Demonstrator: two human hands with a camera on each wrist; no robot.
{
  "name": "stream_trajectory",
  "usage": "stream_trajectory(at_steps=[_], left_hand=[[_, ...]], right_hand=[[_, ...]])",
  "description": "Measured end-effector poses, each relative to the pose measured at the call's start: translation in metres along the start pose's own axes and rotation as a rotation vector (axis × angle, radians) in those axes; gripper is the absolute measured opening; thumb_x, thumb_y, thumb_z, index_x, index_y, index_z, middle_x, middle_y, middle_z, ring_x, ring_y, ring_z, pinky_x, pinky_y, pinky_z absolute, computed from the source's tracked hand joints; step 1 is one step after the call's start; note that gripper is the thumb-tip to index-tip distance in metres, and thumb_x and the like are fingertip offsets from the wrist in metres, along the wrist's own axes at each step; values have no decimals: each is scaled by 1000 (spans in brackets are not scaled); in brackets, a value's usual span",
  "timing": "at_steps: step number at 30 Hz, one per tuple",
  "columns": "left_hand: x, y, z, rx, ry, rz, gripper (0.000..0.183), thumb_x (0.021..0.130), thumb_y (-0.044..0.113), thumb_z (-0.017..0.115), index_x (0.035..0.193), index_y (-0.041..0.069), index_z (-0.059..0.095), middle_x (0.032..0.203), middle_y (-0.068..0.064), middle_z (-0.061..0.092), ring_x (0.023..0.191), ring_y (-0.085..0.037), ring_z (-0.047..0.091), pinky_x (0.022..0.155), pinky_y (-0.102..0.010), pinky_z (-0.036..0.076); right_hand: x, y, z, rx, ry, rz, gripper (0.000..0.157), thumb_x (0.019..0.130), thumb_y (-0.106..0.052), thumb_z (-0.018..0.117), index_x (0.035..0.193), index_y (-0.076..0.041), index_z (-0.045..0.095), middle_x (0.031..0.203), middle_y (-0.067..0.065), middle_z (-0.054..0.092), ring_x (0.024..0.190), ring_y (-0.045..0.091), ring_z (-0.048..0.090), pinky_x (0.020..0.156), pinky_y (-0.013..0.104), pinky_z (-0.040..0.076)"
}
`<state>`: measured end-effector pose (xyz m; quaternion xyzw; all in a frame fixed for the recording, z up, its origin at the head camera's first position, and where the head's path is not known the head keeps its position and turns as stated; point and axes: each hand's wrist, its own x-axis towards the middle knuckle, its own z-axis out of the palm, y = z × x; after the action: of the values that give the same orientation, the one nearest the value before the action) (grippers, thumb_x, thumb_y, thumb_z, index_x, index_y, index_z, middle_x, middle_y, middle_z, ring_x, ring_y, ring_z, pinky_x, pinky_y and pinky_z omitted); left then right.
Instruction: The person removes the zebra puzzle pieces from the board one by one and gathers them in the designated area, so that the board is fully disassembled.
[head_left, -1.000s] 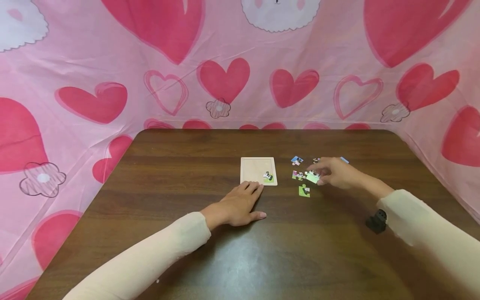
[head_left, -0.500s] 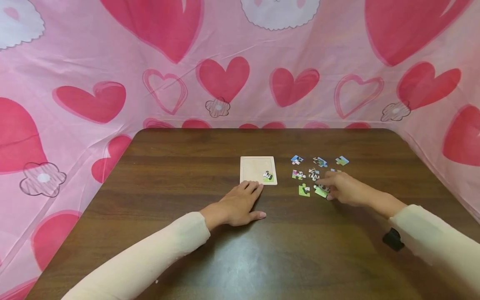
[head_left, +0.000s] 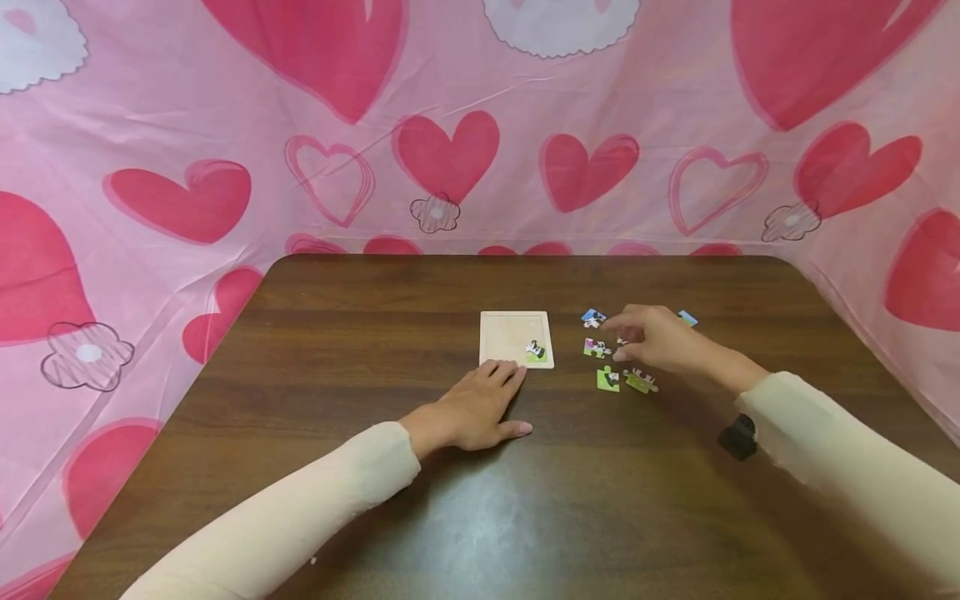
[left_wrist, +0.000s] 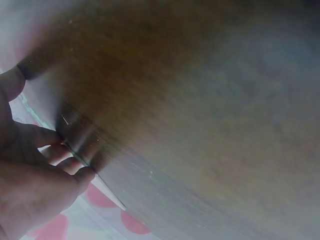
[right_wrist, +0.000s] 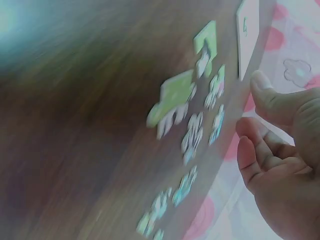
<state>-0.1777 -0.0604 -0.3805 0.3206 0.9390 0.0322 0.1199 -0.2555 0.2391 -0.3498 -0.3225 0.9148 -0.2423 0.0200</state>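
A square wooden puzzle tray (head_left: 504,336) lies mid-table, with one green, black and white puzzle piece (head_left: 536,351) in its near right corner. My left hand (head_left: 480,408) rests flat on the table, fingertips at the tray's near edge. Over the loose pieces hovers my right hand (head_left: 660,337), thumb and fingers apart and nothing between them in the right wrist view. Below it lies a green-edged piece (head_left: 641,382), beside another green piece (head_left: 608,379). A pink and green piece (head_left: 596,347) and a blue one (head_left: 593,318) lie left of the hand, which hides others.
A blue piece (head_left: 687,317) shows beyond the right wrist. The dark wood table (head_left: 360,333) ends at a pink cloth (head_left: 517,183) with hearts, hung behind and at both sides. A black device (head_left: 738,437) hangs beneath the right sleeve.
My right hand brought the green-edged piece to the near row and let go of it, then moved up and left over the other pieces. The left hand stayed put.
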Motion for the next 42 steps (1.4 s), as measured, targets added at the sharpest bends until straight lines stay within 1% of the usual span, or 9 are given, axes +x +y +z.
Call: stream_trajectory(at_steps=[2,7,13,16,21,24,28,34,42], left_hand=[[0,0,0,-1,-1,2,82,96,59,42,154,7,19,157,-9,22,144,-25,18,115,-41,21],[0,1,-2,-4,0,4,83,95,60,43,154,6,20,157,-9,23,144,-25,19,115,-41,21],[0,0,-1,11,-17,-13,83,95,61,42,154,8,18,158,-8,21,144,-24,17,116,-40,20],[1,0,-1,13,-22,-16,83,95,61,41,154,8,17,158,-8,20,144,-24,17,116,-40,20],[0,0,-1,10,-20,-13,83,95,60,42,154,8,18,158,-9,21,144,-24,16,116,-39,20],[0,0,-2,11,-20,-12,83,95,61,41,154,8,18,158,-8,21,144,-24,16,116,-40,20],[0,0,-2,15,-22,-9,83,95,61,40,154,8,17,158,-8,20,144,-24,17,115,-40,21],[0,-1,-1,25,-22,0,83,95,61,39,154,8,16,158,-8,20,144,-23,17,116,-39,20],[0,-1,-2,23,-26,-3,83,95,61,40,155,8,16,158,-8,20,144,-23,16,116,-39,20]], right_hand=[[11,-3,5,32,5,21,38,77,-3,79,113,0,68,83,6,60,71,14,56,64,31,48],[34,-16,18,75,0,7,40,77,-4,80,115,0,67,88,11,61,80,22,59,69,37,49],[52,-30,30,114,-14,-4,40,78,-6,79,116,-1,67,95,11,63,89,27,59,75,41,49],[56,-34,36,105,-37,-14,41,78,-6,79,117,-2,67,97,10,63,89,25,58,77,41,48],[62,-40,44,90,-67,-69,43,78,-4,79,119,0,67,96,10,61,86,24,53,76,39,45],[64,-43,48,94,-72,-101,43,78,-4,79,119,2,66,99,12,62,88,27,52,77,39,43],[66,-43,54,63,-86,-113,42,78,-7,79,117,2,68,104,11,62,92,29,49,78,37,40],[67,-43,59,31,-101,-74,32,78,-8,80,109,-4,72,100,8,59,89,26,46,75,34,37],[71,-42,61,65,-122,-35,22,77,-5,79,97,-9,71,97,8,55,93,26,44,79,37,37]])
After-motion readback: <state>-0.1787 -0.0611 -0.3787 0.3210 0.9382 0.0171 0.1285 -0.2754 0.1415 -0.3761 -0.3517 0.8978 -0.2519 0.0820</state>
